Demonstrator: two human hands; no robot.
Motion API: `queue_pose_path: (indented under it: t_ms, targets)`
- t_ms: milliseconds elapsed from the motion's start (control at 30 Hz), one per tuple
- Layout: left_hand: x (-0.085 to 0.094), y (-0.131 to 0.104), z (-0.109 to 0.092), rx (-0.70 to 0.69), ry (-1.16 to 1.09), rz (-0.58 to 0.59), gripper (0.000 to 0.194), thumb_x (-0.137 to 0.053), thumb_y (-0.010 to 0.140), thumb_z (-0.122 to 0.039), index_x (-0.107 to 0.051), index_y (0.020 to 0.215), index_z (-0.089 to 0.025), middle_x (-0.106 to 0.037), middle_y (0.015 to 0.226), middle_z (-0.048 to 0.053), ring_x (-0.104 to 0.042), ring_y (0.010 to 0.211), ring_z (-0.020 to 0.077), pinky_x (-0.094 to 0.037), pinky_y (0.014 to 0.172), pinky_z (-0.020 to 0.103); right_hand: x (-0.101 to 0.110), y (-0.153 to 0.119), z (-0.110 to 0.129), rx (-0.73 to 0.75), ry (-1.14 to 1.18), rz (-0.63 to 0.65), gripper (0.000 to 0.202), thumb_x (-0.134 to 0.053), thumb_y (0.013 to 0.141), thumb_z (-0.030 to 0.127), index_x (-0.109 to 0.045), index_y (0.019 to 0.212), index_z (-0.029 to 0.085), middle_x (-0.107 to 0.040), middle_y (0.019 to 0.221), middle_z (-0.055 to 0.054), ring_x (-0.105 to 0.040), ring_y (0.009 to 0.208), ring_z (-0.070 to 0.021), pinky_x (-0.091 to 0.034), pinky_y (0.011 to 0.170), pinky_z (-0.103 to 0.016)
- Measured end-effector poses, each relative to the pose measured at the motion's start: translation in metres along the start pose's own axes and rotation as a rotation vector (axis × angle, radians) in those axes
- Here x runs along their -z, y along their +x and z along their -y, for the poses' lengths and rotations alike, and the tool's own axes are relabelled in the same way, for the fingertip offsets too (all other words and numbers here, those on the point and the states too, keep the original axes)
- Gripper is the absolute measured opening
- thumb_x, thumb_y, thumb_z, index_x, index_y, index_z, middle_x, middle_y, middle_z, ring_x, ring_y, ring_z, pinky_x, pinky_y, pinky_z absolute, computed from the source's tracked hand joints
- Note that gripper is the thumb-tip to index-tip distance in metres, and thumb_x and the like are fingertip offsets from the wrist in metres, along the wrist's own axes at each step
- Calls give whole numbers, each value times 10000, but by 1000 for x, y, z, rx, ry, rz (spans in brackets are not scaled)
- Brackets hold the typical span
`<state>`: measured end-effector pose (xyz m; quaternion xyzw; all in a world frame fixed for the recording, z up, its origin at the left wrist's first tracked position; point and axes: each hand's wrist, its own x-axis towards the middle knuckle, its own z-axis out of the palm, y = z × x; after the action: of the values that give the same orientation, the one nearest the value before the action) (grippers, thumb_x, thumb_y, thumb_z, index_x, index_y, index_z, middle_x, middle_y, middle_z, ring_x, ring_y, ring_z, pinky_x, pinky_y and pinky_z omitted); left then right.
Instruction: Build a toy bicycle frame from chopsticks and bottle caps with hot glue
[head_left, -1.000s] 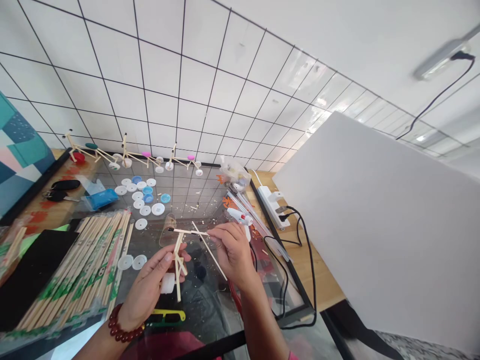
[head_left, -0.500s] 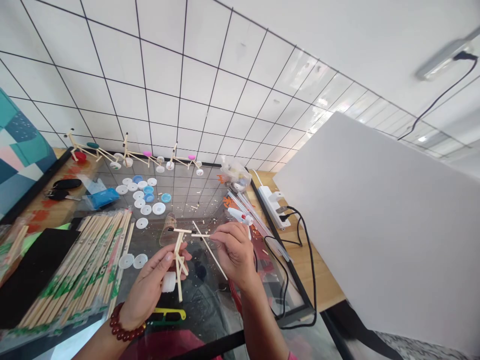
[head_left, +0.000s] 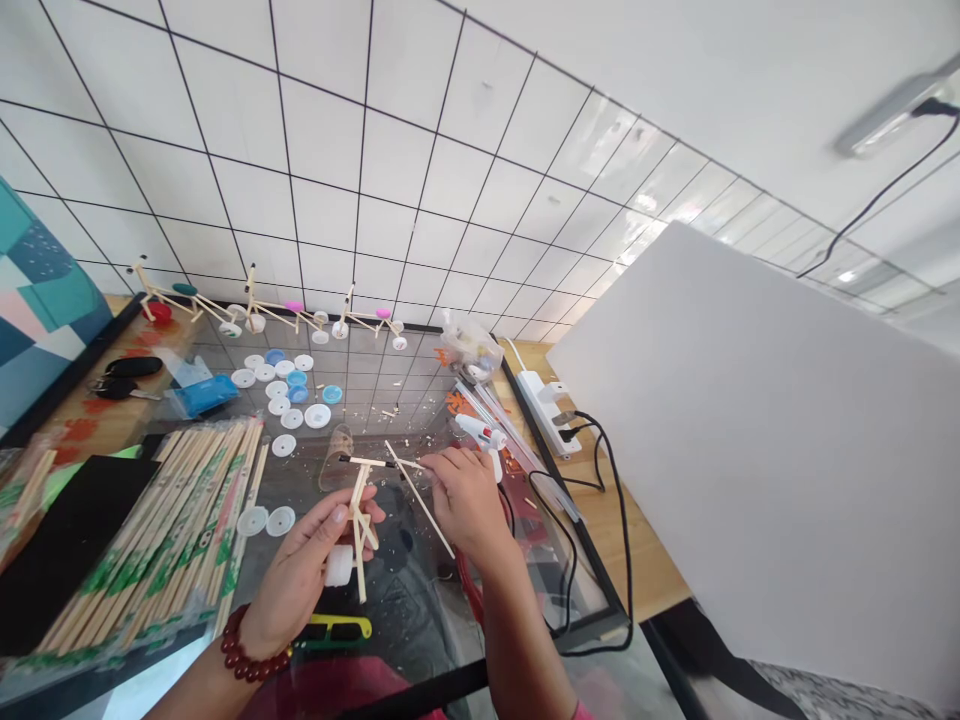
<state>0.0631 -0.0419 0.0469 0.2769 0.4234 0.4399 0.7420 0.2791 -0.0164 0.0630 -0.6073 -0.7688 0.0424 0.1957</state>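
My left hand (head_left: pixel 296 555) is closed around a small tricycle frame (head_left: pixel 359 500) built of pale wooden sticks, its crossbar tipped in black at both ends. White bottle caps (head_left: pixel 339 566) sit at the lower left of this frame, beside my palm. Between the pinched fingertips of my right hand (head_left: pixel 469 505) is a short thin stick (head_left: pixel 409 462), pointing left toward the crossbar's right black tip. I cannot tell whether the two touch. A longer loose stick (head_left: pixel 431 515) lies slantwise on the glass tabletop underneath.
A hot glue gun (head_left: pixel 480 432) lies beyond my right hand, near glue sticks (head_left: pixel 517 430) and a power strip (head_left: pixel 546 410). Bundled chopsticks (head_left: pixel 157 540) cover the left. Loose caps (head_left: pixel 283 446) and finished stick tricycles (head_left: pixel 367 312) stand farther back. A yellow-handled cutter (head_left: pixel 337 627) lies in front.
The short stick in my right hand has tilted, and its end has shifted slightly right of the crossbar's black tip. My left hand and the frame stay almost still.
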Motion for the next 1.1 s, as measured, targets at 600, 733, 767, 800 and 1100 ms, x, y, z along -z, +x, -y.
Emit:
queue_pose_path:
  t_ms: [600, 733, 767, 800, 1100]
  targets:
    - [18, 5, 20, -107, 178, 53, 428, -652, 882, -502, -722, 1212, -238, -739, 1114, 101, -672, 876, 207, -540, 789, 301, 15, -7, 7, 221, 263, -521, 296, -530, 895, 41, -686, 1010, 265, -690, 901, -9, -617, 825, -174, -397, 804, -371]
    - [18, 6, 19, -126, 165, 26, 432, -631, 895, -509, -719, 1221, -238, -721, 1189, 108, -668, 1001, 234, -525, 896, 326, 5, -4, 4, 67, 190, -400, 258, -519, 936, 100, -668, 1103, 228, -699, 999, -52, -615, 922, -204, -386, 840, -373]
    - [17, 6, 18, -140, 158, 10, 437, -623, 898, -516, -720, 1219, -236, -716, 1208, 110, -655, 1065, 246, -508, 949, 337, 1, -3, 4, 29, 164, -315, 245, -523, 941, 112, -670, 1103, 222, -702, 1010, -55, -613, 937, -209, -376, 841, -371]
    - [16, 6, 17, -158, 153, -9, 444, -616, 901, -523, -719, 1221, -233, -706, 1233, 112, -635, 1132, 257, -483, 1000, 346, -4, -3, 5, 6, 141, -214, 229, -532, 942, 118, -676, 1085, 224, -706, 1007, -51, -612, 942, -210, -365, 839, -367]
    - [14, 9, 9, -331, 270, -81, 481, -627, 907, -468, -615, 1347, -272, -544, 1479, 87, -442, 1404, 266, -337, 1152, 356, -40, -5, 18, 20, -4, 304, 117, -588, 923, 178, -684, 958, 234, -726, 973, -16, -602, 963, -193, -311, 827, -340]
